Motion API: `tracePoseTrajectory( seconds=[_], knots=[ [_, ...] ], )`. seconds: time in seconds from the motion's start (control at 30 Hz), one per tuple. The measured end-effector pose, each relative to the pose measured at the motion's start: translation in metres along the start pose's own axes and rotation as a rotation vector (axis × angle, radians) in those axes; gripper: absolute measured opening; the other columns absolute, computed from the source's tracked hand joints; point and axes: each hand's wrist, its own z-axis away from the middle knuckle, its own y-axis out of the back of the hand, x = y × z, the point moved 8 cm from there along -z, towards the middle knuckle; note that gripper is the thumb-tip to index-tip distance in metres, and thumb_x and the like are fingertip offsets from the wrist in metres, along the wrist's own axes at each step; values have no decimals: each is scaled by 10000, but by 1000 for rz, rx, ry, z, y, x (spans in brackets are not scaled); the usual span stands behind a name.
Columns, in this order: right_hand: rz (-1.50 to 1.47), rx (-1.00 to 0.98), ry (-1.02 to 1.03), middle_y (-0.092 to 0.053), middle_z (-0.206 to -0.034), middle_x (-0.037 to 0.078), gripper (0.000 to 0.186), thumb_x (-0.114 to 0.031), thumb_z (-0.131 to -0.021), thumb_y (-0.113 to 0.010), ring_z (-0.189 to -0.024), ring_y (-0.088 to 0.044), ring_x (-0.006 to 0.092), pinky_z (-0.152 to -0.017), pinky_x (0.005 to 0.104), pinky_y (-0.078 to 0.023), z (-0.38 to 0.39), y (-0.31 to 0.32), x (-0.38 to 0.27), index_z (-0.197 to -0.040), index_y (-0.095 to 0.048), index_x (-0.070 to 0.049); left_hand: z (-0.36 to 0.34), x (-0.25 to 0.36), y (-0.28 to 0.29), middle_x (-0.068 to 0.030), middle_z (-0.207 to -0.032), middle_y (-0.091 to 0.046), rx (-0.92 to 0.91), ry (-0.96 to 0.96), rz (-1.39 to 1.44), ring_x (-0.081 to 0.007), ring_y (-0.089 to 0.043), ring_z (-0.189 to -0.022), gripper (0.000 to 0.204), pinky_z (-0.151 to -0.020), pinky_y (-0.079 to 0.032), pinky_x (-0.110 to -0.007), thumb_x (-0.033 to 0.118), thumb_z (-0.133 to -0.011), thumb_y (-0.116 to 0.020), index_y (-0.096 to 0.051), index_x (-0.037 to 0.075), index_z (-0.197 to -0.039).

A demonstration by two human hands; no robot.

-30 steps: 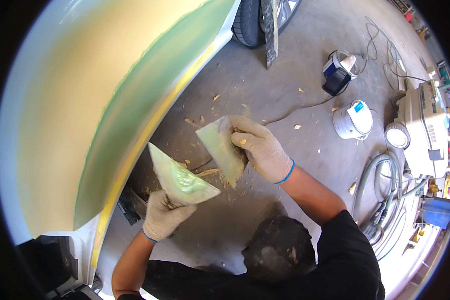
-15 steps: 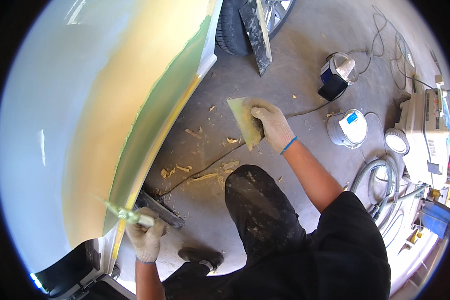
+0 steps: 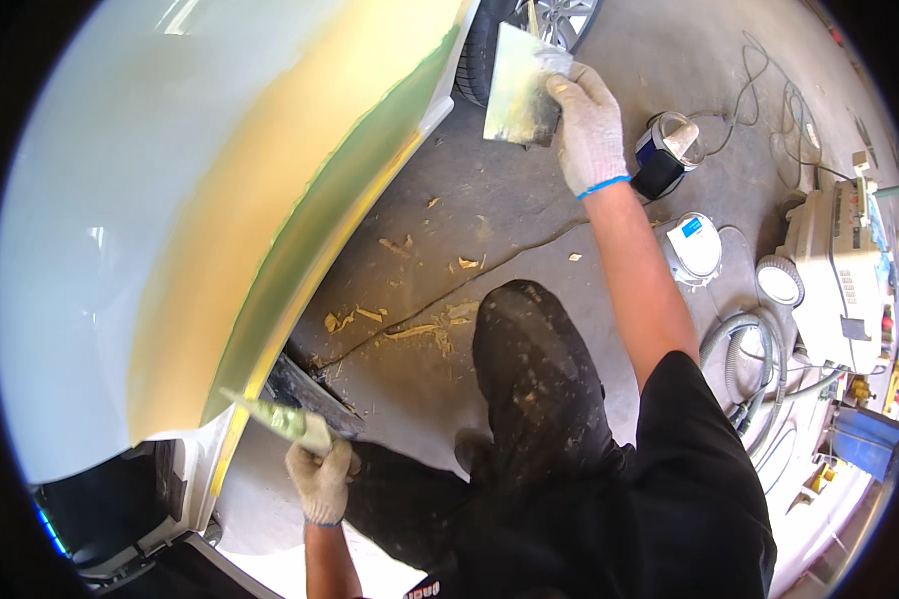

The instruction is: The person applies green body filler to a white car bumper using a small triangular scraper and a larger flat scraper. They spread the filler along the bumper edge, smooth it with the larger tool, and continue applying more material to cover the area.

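My left hand (image 3: 320,479), in a knit work glove, grips a flat spreader (image 3: 270,414) smeared with greenish filler, its edge against the lower rim of the car body panel (image 3: 220,220). The panel is pale with a wide yellow-green filler band along its wheel-arch edge. My right hand (image 3: 589,130), also gloved, is raised far forward and holds a second flat metal blade (image 3: 514,85) near the car's tyre (image 3: 489,50). My knee in dark trousers (image 3: 534,369) rests on the concrete floor (image 3: 509,200).
Scraps of dried filler (image 3: 410,324) lie on the cracked floor. To the right stand a white tin (image 3: 691,250), a dark can (image 3: 664,150), a round lid (image 3: 779,282), a grey hose (image 3: 749,349), cables and a pale machine (image 3: 839,270).
My right hand rose from floor level up toward the tyre with its blade. My left hand dropped with the spreader to the panel's lower edge and stays there.
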Motion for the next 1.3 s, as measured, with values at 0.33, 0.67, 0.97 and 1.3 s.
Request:
tracePoseTrajectory(
  seconds=[0.33, 0.67, 0.97, 1.3],
  knots=[
    [359, -345, 162, -675, -1097, 36, 216, -77, -1011, -604, -945, -638, 108, -835, 269, -530, 217, -70, -145, -1193, -673, 18, -19, 60, -90, -24, -913, -764, -357, -201, -132, -51, -635, -794, 329, -732, -544, -268, 167, -902, -813, -734, -75, -1110],
    [451, -123, 107, -664, -1165, 79, 272, -75, -1000, -566, -1074, -635, 175, -971, 355, -523, 119, 74, -165, -1248, -635, 12, -21, 67, -134, 36, -783, -672, -492, -61, 94, -44, -579, -658, 210, -590, -468, -241, 179, -926, -790, -720, 3, -1015],
    [-209, -237, -268, -611, -1353, 164, 424, -51, -997, -467, -1291, -588, 321, -1147, 495, -453, -54, 92, -14, -1406, -504, 54, -134, 4, -202, 34, -863, -704, -691, 41, 23, -24, -592, -763, 185, -655, -500, -233, 78, -920, -759, -740, -26, -1071],
    [984, -418, 1037, -692, -1232, 141, 286, -94, -966, -617, -1141, -662, 331, -1002, 484, -511, -100, 25, 2, -1240, -696, -88, -226, -37, -328, 20, -929, -750, -598, 94, 164, -28, -616, -832, 207, -748, -536, -240, 88, -925, -791, -755, -6, -1106]
  ],
)
